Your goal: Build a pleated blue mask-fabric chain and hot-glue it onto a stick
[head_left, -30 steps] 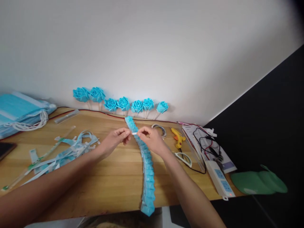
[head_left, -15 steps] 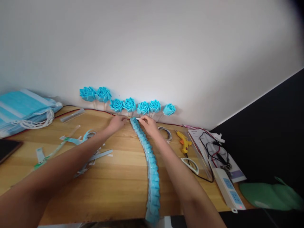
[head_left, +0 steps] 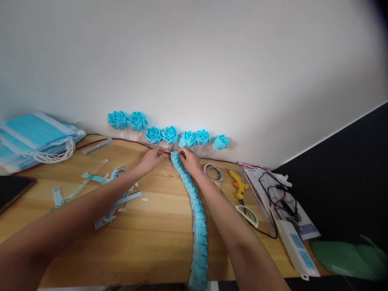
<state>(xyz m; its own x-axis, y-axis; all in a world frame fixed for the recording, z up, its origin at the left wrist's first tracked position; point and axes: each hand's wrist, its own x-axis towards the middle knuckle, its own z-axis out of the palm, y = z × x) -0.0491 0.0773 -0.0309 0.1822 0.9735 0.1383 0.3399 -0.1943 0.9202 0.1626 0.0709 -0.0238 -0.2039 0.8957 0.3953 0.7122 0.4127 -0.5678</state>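
A long strip of pleated light-blue material (head_left: 197,214) runs down the table toward me, its near end over the front edge. At its far end, my right hand (head_left: 189,161) is closed in a pinch on the strip's right edge. My left hand (head_left: 153,157) is just left of that end, fingers pinched together; what they hold, if anything, is too small to make out. Behind both hands, several blue flowers on pale stems (head_left: 188,138) lean against the wall.
Blue face masks (head_left: 39,133) are stacked at left. Cut scraps (head_left: 113,210) lie near my left forearm. At right are a tape roll (head_left: 214,173), a yellow glue gun (head_left: 238,184), white-handled scissors (head_left: 248,215), cables (head_left: 283,198) and a power strip (head_left: 297,246).
The whole view has shifted slightly. My right fingers have moved onto the strip's far end, and the small white piece seen there before no longer shows.
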